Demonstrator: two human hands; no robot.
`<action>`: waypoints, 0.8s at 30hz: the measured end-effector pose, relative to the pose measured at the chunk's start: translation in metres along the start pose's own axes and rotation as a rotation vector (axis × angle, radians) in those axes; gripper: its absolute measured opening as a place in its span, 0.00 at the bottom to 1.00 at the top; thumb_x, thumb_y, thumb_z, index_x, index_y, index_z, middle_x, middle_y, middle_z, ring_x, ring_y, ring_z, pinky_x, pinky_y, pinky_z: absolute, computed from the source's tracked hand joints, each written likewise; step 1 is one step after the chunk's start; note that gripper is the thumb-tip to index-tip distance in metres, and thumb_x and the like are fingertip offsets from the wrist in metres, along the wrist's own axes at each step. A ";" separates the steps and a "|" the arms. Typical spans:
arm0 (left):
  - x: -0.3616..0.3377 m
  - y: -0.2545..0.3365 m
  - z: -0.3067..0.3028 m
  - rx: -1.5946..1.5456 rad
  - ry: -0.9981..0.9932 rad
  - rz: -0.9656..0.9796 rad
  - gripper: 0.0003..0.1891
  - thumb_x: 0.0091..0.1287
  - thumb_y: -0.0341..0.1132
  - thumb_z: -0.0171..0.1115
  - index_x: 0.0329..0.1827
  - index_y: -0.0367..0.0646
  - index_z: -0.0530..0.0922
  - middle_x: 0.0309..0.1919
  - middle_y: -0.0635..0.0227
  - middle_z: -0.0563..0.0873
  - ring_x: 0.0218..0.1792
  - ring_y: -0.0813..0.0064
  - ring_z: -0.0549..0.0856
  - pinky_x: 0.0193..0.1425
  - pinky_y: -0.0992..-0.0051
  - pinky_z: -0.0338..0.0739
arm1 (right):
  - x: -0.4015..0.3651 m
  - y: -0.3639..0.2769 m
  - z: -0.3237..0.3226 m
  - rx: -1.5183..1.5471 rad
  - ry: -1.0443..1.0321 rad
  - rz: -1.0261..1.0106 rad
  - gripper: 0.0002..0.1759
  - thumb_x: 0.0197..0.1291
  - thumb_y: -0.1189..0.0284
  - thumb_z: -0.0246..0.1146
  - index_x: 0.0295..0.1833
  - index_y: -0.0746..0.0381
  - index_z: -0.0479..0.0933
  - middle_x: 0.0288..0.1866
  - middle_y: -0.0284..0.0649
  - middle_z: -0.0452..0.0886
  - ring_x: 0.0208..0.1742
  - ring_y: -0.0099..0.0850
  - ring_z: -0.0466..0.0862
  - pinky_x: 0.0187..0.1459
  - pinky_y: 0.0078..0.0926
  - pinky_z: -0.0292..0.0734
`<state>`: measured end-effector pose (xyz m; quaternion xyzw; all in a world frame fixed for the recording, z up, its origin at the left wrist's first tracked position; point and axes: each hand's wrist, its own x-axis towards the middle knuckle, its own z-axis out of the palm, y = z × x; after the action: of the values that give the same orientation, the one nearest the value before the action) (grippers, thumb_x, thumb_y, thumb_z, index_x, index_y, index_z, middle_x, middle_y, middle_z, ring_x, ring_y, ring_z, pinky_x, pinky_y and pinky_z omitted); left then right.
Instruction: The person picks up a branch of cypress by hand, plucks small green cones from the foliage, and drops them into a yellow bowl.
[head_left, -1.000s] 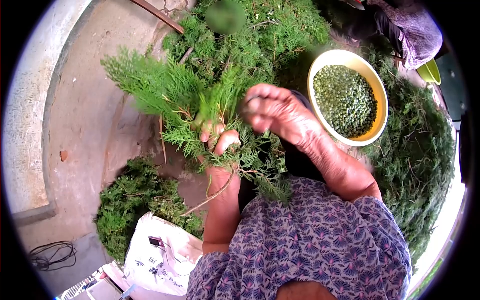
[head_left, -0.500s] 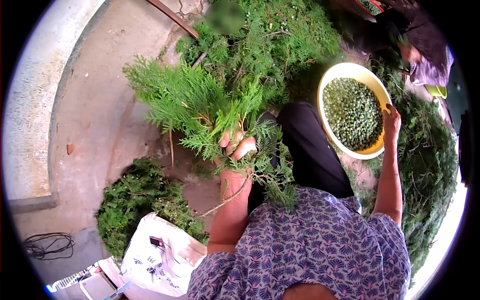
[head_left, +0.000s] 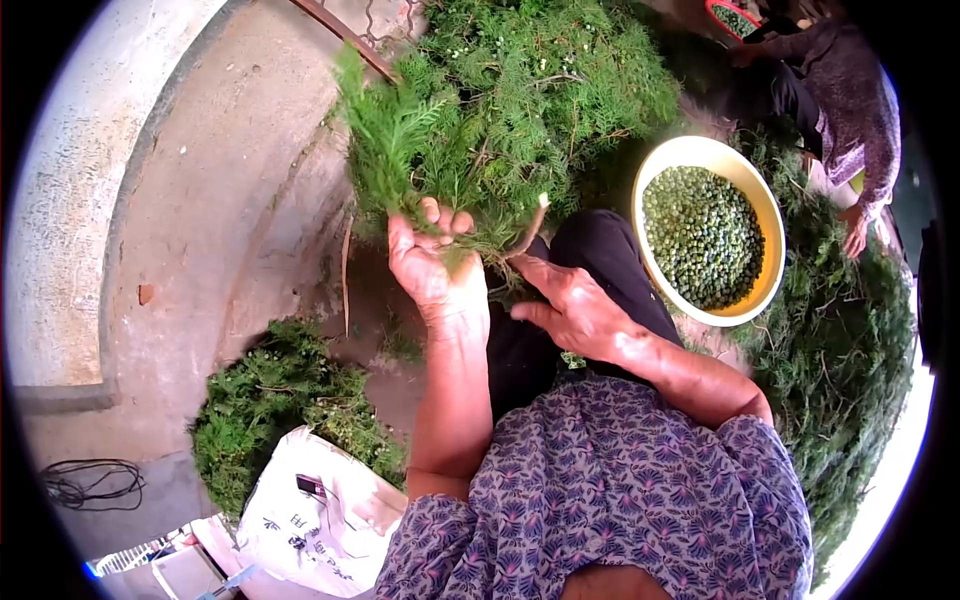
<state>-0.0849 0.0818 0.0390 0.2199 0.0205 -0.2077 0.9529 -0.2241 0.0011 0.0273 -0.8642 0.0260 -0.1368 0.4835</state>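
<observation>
A leafy green cypress branch (head_left: 392,140) is gripped in my left hand (head_left: 435,265), palm turned up and fingers curled round it. Its foliage points up and away, slightly smeared by motion. The cut end of a brown stem (head_left: 533,225) sticks out to the right of the held foliage. My right hand (head_left: 578,305) is just below this stem, index finger reaching to its base and thumb apart. To the right of my knee stands a yellow basin (head_left: 773,250) holding many small green cones (head_left: 700,235).
A large heap of cut branches (head_left: 560,90) lies ahead, another (head_left: 840,350) to the right and a smaller pile (head_left: 270,400) at left. A white sack (head_left: 310,520) with a dark phone-like object is lower left. Another person (head_left: 850,110) sits at upper right beside a red-rimmed container (head_left: 733,18).
My right hand has left the basin's rim and come across to the branch. My left hand has turned palm up and moved up, swinging the foliage upright. The other person's arm has reached down.
</observation>
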 end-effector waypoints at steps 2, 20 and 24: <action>-0.002 0.002 0.002 0.074 -0.002 0.031 0.12 0.68 0.42 0.50 0.41 0.42 0.71 0.25 0.70 0.75 0.25 0.77 0.71 0.34 0.73 0.71 | 0.007 0.002 0.001 0.172 -0.070 0.186 0.21 0.54 0.72 0.63 0.52 0.71 0.71 0.48 0.54 0.77 0.51 0.43 0.78 0.50 0.30 0.73; 0.023 0.008 -0.026 0.342 0.112 0.090 0.12 0.57 0.19 0.57 0.41 0.45 0.76 0.35 0.68 0.83 0.37 0.72 0.81 0.47 0.69 0.75 | -0.019 0.029 -0.091 0.885 0.453 0.628 0.15 0.60 0.61 0.58 0.34 0.64 0.71 0.23 0.36 0.74 0.17 0.27 0.76 0.21 0.23 0.73; 0.016 0.011 -0.023 0.346 0.194 0.011 0.13 0.60 0.21 0.54 0.43 0.49 0.75 0.37 0.70 0.82 0.37 0.74 0.80 0.51 0.67 0.72 | -0.084 0.056 -0.145 0.709 0.760 0.653 0.12 0.62 0.61 0.56 0.37 0.60 0.71 0.25 0.35 0.74 0.22 0.24 0.75 0.26 0.21 0.73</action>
<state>-0.0642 0.0948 0.0206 0.3995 0.0752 -0.1807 0.8956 -0.3376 -0.1344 0.0343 -0.4890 0.4129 -0.2806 0.7153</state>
